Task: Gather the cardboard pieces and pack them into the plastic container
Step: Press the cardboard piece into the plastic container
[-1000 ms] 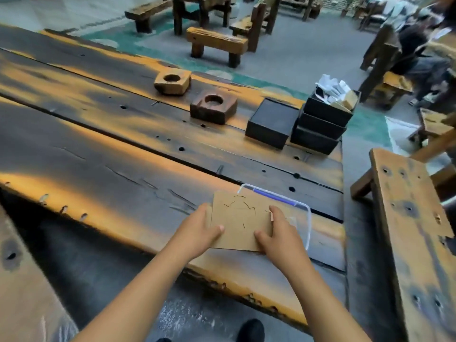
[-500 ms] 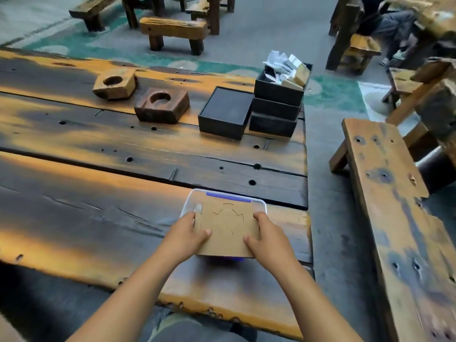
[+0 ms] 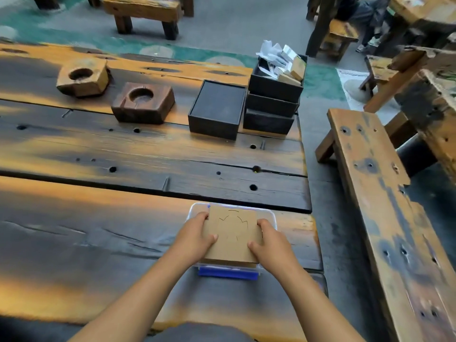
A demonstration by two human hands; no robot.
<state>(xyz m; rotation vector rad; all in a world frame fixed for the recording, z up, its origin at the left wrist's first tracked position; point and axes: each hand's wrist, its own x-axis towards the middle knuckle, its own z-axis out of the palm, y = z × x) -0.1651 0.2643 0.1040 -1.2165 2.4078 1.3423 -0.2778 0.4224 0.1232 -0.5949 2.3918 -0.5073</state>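
Observation:
A stack of brown cardboard pieces (image 3: 233,236), the top one scored with curved cut lines, lies over the clear plastic container (image 3: 270,215), which has a blue clip at its near edge. My left hand (image 3: 197,236) grips the stack's left side, thumb on top. My right hand (image 3: 270,243) grips its right side the same way. The container's inside is hidden under the cardboard.
The container rests near the right end of a dark wooden plank table (image 3: 98,243). Farther back stand two wooden blocks with round holes (image 3: 82,77) (image 3: 143,102) and black boxes (image 3: 218,108), one stack (image 3: 274,95) topped with paper scraps. A bench (image 3: 385,218) runs along the right.
The view has shifted so the container now sits closer and more centred. Both hands have kept hold of the cardboard stack and brought it down squarely over the container.

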